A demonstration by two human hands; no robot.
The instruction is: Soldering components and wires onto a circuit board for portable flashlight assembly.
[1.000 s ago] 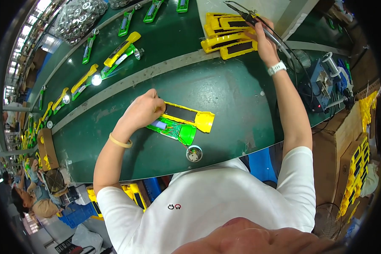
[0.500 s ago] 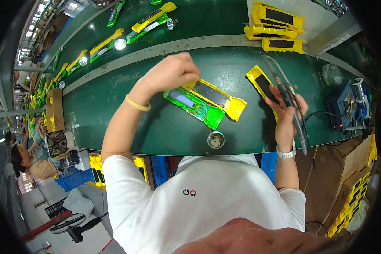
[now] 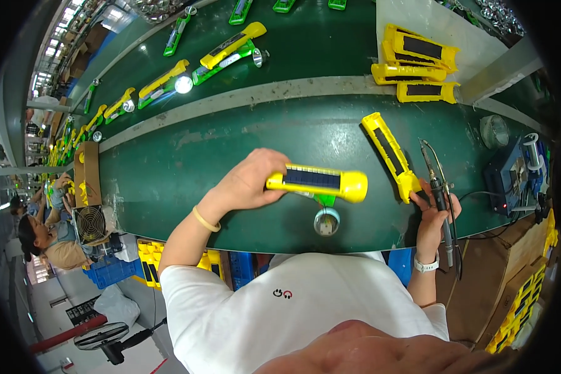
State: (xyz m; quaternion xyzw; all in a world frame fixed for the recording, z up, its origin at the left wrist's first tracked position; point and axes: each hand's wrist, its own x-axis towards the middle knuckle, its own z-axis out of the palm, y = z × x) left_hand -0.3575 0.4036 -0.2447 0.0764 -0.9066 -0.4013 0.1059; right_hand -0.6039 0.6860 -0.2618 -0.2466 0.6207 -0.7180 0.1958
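Note:
My left hand [image 3: 252, 177] is closed round one end of a yellow flashlight shell [image 3: 315, 182], its dark solar panel facing up. Beneath that shell, only a bit of the green shell half [image 3: 325, 200] shows; the rest is hidden. Near the table's front edge sits a round lamp head [image 3: 326, 222], close to the green end. In my right hand [image 3: 435, 221] a soldering iron [image 3: 439, 194] is gripped, tip pointing away from me. The fingers of that hand reach the near end of a second yellow shell [image 3: 389, 153], which lies inner side up.
Several yellow shells [image 3: 421, 56] are stacked at the back right. A blue soldering station [image 3: 505, 181] with a solder spool stands at the right. Past the grey rail [image 3: 230, 96], yellow and green flashlights [image 3: 227, 53] lie in a row. A fan [image 3: 90, 221] and another person [image 3: 50, 230] are at the left.
My left hand has turned the yellow shell panel side up over the green half, covering the battery and circuit board. My right hand has slid to the near end of the other shell.

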